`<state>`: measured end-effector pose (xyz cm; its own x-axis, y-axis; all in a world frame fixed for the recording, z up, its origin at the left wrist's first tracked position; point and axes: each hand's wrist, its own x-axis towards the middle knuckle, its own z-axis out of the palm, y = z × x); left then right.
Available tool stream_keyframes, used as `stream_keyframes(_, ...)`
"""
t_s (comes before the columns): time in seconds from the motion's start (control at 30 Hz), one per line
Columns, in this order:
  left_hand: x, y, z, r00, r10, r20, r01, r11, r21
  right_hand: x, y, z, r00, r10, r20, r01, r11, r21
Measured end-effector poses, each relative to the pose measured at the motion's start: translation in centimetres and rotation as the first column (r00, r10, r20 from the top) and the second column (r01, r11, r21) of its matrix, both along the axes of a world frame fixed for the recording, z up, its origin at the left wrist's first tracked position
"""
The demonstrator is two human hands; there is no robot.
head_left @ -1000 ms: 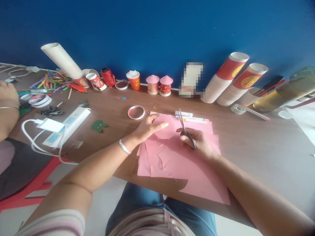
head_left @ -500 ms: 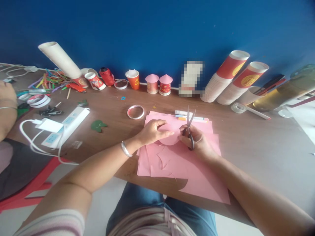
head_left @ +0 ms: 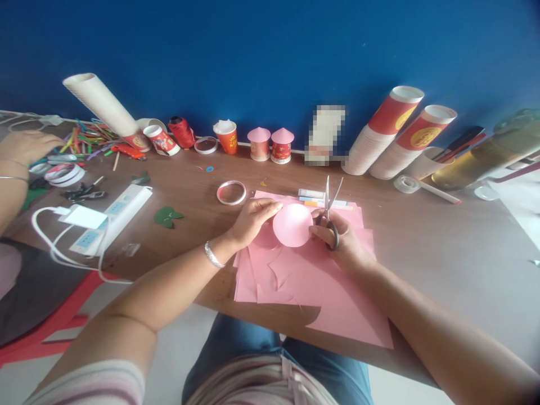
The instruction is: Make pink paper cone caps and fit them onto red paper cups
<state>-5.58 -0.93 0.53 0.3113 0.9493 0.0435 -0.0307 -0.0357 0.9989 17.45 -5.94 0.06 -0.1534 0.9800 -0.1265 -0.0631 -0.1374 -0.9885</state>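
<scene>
A round pink paper disc [head_left: 293, 225] is held up over the pink paper sheets [head_left: 291, 287]. My left hand [head_left: 252, 220] pinches its upper left edge between thumb and fingers. On the other side, my right hand [head_left: 342, 233] grips a pair of scissors [head_left: 330, 205] with black handles, its blades pointing away from me and slightly parted. The right fingertips also touch the disc's right edge. Thin curved paper offcuts [head_left: 278, 275] lie on the sheets below, and several markers [head_left: 323, 198] rest along their far edge.
Paper cups with pink cone tops [head_left: 282, 145] stand by the wall. Stacked paper cups [head_left: 390, 132] lean at right, a tape roll [head_left: 231, 192] lies left of the sheets. A power strip [head_left: 116, 216] sits further left, near another person's hand [head_left: 31, 145].
The disc has turned to face me, and my left fingers have shifted to its edge. The scissors have moved slightly right. The other person's hand has reached toward the coloured sticks.
</scene>
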Motion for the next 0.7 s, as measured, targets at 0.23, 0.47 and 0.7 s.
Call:
stream_keyframes(0.23, 0.1, 0.2, 0.4, 0.997, 0.011, 0.074, -0.005, 0.996, -0.086, 0.0, 0.1, -0.3, 0.999, -0.004, -0.05, 0.003, 1.0, -0.002)
stream_keyframes(0.47, 0.1, 0.1, -0.1, 0.989, -0.116, 0.087, 0.123, 0.989, -0.086, 0.1, 0.2, -1.1, 0.997, -0.02, -0.07, 0.02, 1.0, -0.005)
stream_keyframes(0.7, 0.4, -0.5, 1.2, 0.964, -0.265, -0.012, 0.264, 0.961, -0.081, 0.0, 0.2, -1.0, 0.995, -0.076, -0.064, 0.076, 0.997, -0.002)
